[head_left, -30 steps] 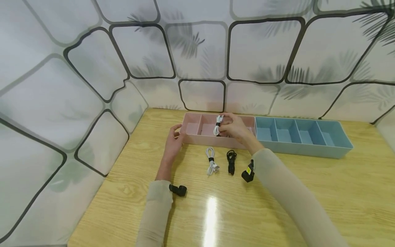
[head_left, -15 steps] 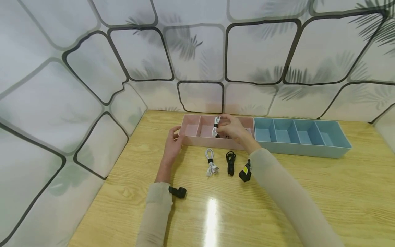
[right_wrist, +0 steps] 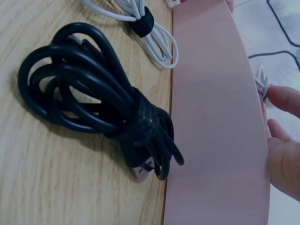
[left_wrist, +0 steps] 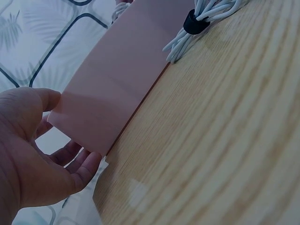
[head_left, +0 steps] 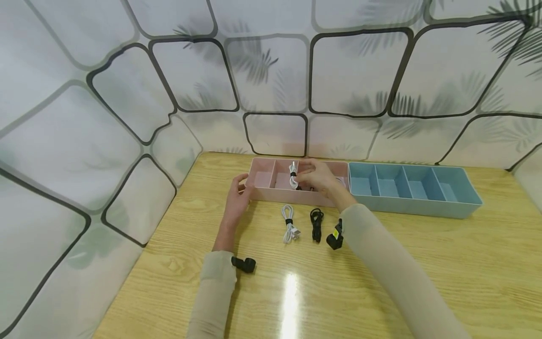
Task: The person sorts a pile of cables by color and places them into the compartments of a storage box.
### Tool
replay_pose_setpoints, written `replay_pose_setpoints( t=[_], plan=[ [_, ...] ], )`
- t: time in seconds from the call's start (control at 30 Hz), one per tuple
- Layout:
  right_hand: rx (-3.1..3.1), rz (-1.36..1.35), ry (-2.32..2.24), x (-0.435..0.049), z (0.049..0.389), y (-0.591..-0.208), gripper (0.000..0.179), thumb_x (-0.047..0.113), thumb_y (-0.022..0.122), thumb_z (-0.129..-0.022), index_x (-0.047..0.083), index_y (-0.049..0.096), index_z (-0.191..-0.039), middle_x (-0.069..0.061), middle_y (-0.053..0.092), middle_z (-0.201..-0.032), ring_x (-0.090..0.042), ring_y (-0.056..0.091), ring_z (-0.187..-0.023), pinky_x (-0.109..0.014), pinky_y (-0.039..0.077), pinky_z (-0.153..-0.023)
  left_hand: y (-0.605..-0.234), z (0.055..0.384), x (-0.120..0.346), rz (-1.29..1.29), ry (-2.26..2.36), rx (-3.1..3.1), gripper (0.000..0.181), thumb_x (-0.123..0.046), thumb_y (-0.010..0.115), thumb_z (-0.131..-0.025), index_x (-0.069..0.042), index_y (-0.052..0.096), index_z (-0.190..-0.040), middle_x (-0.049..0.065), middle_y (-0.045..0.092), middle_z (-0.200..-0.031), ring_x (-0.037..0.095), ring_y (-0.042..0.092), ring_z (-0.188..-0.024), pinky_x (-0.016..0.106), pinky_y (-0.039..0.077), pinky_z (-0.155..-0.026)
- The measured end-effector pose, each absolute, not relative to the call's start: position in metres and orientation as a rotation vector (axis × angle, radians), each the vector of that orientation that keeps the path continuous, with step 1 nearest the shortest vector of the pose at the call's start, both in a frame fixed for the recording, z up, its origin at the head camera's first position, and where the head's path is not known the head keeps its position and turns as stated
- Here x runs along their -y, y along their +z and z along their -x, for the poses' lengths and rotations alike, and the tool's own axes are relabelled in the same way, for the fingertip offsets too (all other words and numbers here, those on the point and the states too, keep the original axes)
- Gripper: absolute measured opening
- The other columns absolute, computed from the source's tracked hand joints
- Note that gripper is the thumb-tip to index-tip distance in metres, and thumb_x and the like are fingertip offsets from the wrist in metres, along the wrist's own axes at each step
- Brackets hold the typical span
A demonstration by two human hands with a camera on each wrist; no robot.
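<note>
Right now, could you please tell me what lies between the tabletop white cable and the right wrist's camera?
In the head view, the bundled black cable lies between the white cable and that camera.

Left hand (head_left: 237,201): holds the left end of the pink box (head_left: 288,195).
Right hand (head_left: 318,176): pinches a white bundled cable (head_left: 293,175) with a black band, at the second compartment from the left.
Pink box: stands near the wall (head_left: 271,70); its right part is partly hidden by the right hand.
Blue box (head_left: 423,205): four compartments, just right of the pink box.
Table (head_left: 169,287): in front of the pink box lie another white cable (head_left: 289,221), black-banded, and, right of it, a black cable (head_left: 316,226).
</note>
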State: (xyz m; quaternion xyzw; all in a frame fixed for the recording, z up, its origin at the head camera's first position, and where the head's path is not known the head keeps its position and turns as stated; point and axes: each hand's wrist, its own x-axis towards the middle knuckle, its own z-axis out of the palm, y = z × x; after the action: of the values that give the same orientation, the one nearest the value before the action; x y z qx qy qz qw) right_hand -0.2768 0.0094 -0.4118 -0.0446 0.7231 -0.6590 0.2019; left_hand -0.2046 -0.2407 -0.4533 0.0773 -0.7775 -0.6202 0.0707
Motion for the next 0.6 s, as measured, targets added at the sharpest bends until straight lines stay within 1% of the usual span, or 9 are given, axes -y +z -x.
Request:
replay_pose_setpoints(
  t=[0.13, 0.2, 0.3, 0.43, 0.5, 0.6],
  plan=[
    [-2.007, 0.114, -1.847, -0.0089, 0.2778, -0.4130, 0.064, -0.007, 0.063, -0.090, 0.000, 0.039, -0.149, -0.032, 0.056, -0.129, -0.013, 0.065, -0.077, -0.041, 0.055, -0.089, -0.4530, 0.2039, 0.2400, -0.228, -1.849, 2.328, 0.041, -0.015, 0.055, -0.102, -0.009, 0.048, -0.142, 0.019, 0.054, -0.110, 0.026, 0.056, -0.091, 0.023, 0.045, -0.066],
    [-2.001, 0.111, -1.849, -0.0089, 0.2780, -0.4137, 0.063, -0.008, 0.062, -0.091, -0.001, 0.038, -0.149, -0.032, 0.055, -0.131, -0.015, 0.066, -0.080, -0.043, 0.054, -0.092, -0.4529, 0.2038, 0.2400, -0.229, -1.844, 2.331, 0.041, -0.015, 0.055, -0.102, -0.009, 0.047, -0.141, 0.019, 0.054, -0.110, 0.025, 0.056, -0.091, 0.023, 0.045, -0.066],
    [-1.992, 0.108, -1.853, -0.0089, 0.2778, -0.4140, 0.062, -0.009, 0.061, -0.091, -0.002, 0.038, -0.149, -0.032, 0.054, -0.132, -0.024, 0.067, -0.092, -0.044, 0.052, -0.095, -0.4528, 0.2040, 0.2402, -0.234, -1.845, 2.339, 0.041, -0.015, 0.055, -0.102, -0.010, 0.047, -0.142, 0.018, 0.054, -0.111, 0.024, 0.056, -0.091, 0.023, 0.045, -0.066],
    [-1.973, 0.104, -1.868, -0.0092, 0.2769, -0.4133, 0.062, -0.009, 0.061, -0.091, -0.002, 0.039, -0.148, -0.032, 0.054, -0.133, -0.037, 0.062, -0.109, -0.046, 0.050, -0.098, -0.4526, 0.2052, 0.2405, -0.240, -1.855, 2.351, 0.043, -0.016, 0.055, -0.102, -0.009, 0.046, -0.144, 0.019, 0.053, -0.113, 0.026, 0.056, -0.094, 0.023, 0.045, -0.067],
    [-1.963, 0.098, -1.876, -0.0095, 0.2764, -0.4129, 0.062, -0.009, 0.061, -0.090, -0.002, 0.039, -0.148, -0.032, 0.053, -0.134, -0.037, 0.062, -0.109, -0.046, 0.049, -0.099, -0.4529, 0.2060, 0.2409, -0.237, -1.859, 2.356, 0.045, -0.016, 0.055, -0.102, -0.008, 0.044, -0.145, 0.020, 0.054, -0.114, 0.029, 0.057, -0.096, 0.025, 0.045, -0.068],
    [-1.976, 0.107, -1.863, -0.0104, 0.2752, -0.4118, 0.061, -0.007, 0.062, -0.091, -0.002, 0.040, -0.147, -0.031, 0.054, -0.134, -0.029, 0.065, -0.099, -0.045, 0.051, -0.097, -0.4528, 0.2064, 0.2412, -0.233, -1.867, 2.363, 0.047, -0.016, 0.054, -0.103, -0.006, 0.042, -0.147, 0.021, 0.053, -0.116, 0.032, 0.057, -0.098, 0.029, 0.046, -0.069]
  ],
)
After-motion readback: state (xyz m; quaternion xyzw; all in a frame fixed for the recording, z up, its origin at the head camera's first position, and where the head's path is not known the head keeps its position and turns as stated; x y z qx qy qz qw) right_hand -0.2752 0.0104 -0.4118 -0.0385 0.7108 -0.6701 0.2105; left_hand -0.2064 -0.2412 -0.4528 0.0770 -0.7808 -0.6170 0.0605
